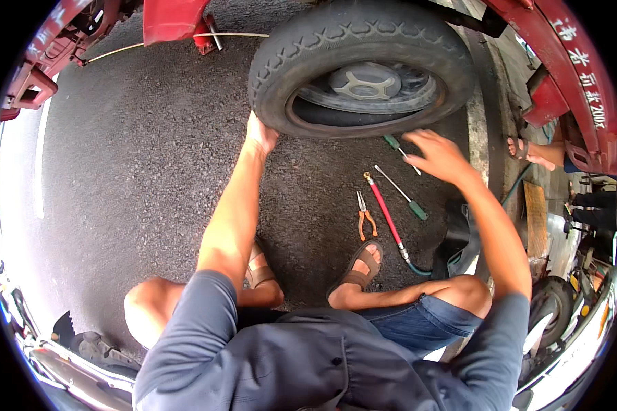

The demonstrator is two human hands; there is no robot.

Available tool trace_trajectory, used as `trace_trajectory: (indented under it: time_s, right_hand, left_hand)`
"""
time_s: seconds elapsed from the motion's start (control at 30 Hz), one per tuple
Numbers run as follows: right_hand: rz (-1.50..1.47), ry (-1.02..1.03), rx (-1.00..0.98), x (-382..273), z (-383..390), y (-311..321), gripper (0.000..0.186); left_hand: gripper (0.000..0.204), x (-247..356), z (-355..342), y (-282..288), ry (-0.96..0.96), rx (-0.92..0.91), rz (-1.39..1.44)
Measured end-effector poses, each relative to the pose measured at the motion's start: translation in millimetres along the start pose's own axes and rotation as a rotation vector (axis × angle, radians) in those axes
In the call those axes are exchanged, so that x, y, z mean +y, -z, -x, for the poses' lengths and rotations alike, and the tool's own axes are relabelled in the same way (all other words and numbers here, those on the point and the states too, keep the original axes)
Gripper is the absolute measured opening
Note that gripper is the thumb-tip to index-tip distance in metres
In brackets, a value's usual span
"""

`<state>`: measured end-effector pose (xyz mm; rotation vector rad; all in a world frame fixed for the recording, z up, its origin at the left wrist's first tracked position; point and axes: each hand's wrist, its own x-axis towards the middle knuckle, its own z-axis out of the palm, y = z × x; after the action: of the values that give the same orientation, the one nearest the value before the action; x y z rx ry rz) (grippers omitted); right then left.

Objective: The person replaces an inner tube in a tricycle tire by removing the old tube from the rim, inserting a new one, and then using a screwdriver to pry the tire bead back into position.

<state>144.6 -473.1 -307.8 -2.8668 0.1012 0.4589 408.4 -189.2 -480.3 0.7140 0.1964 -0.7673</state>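
Observation:
In front of me a black tire [281,75] sits around a grey wheel with a three-armed hub [365,81]. A dark gap shows between the tire's near bead and the rim. My left hand [262,135] grips the tire's lower left edge, its fingers partly hidden behind the rubber. To the right, my right hand [435,156] is off the tire, slightly blurred, its fingers stretched out and holding nothing I can see. Beside those fingers lies a green-handled screwdriver [393,142], partly under the tire's edge.
On the asphalt lie a second green-handled screwdriver [417,209], orange-handled pliers [365,218] and a red air hose wand [385,211]. A red jack [203,38] stands behind, left of the tire. Red vehicle panels [569,61] frame the top; another person's sandalled foot [538,152] is at right.

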Motion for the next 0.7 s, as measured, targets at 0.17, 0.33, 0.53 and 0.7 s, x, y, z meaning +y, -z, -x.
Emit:
trace_trajectory:
  time_s: [0.17, 0.33, 0.53, 0.7]
  right_hand:
    - [0.101, 0.045, -0.015, -36.9, -141.7, -109.8, 0.049]
    - [0.104, -0.151, 0.054, -19.3, -169.3, -141.7, 0.030]
    - [0.083, -0.001, 0.249, -59.5, -115.8, -163.2, 0.030]
    - [0.029, -0.211, -0.026, -42.7, -161.4, -158.9, 0.025]
  left_hand:
    - [0.049, 5.2, 4.2, 6.2, -0.016, 0.031, 0.005]
    - [0.052, -14.3, 8.1, 17.9, -0.041, 0.129, -0.032]
    - [0.055, -48.1, 59.4, 26.6, 0.004, 0.297, -0.075]
    - [0.082, -87.1, 82.6, 22.3, 0.253, 0.300, -0.243]
